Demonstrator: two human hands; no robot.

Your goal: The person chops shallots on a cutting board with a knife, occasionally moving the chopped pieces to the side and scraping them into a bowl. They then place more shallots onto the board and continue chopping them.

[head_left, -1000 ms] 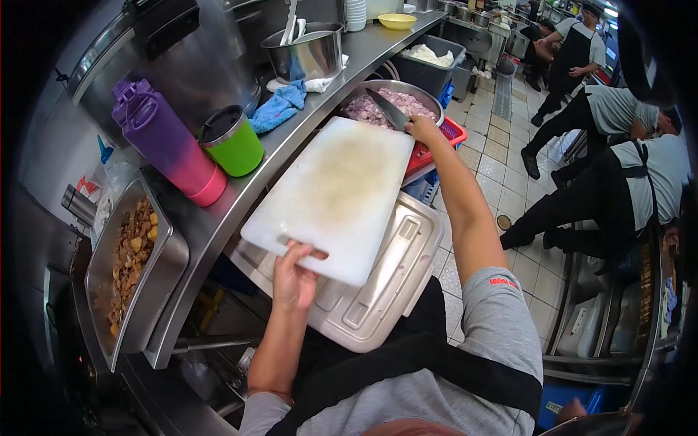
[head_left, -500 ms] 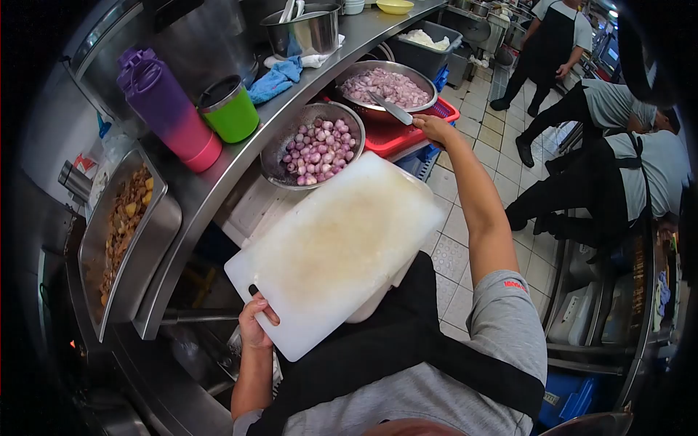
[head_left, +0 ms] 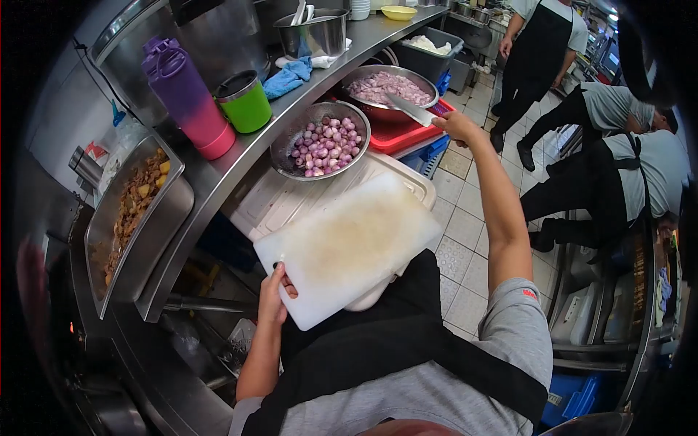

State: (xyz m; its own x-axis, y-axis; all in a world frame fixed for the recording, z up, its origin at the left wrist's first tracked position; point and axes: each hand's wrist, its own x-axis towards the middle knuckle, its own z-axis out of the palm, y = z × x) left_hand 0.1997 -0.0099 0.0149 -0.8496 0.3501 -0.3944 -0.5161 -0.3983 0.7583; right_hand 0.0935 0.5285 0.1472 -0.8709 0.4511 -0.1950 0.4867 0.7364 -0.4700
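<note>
A white cutting board, stained brownish in its middle, is tilted in front of my body. My left hand grips it at the near left corner, fingers through the handle slot. In my outstretched right hand is a knife with a broad blade, held by the handle. The blade reaches over the rim of a metal bowl of chopped shallots. Nearer stands another metal bowl with whole peeled shallots.
Under the board is a pale plastic lid. A red tray sits below the far bowl. Along the steel counter are a tumbler, a green mug and a food pan. Several people stand or bend at right.
The board has drawn back from the bowl of whole shallots, uncovering more of the lid. The knife still reaches over the far bowl. The whole view has shifted slightly.
</note>
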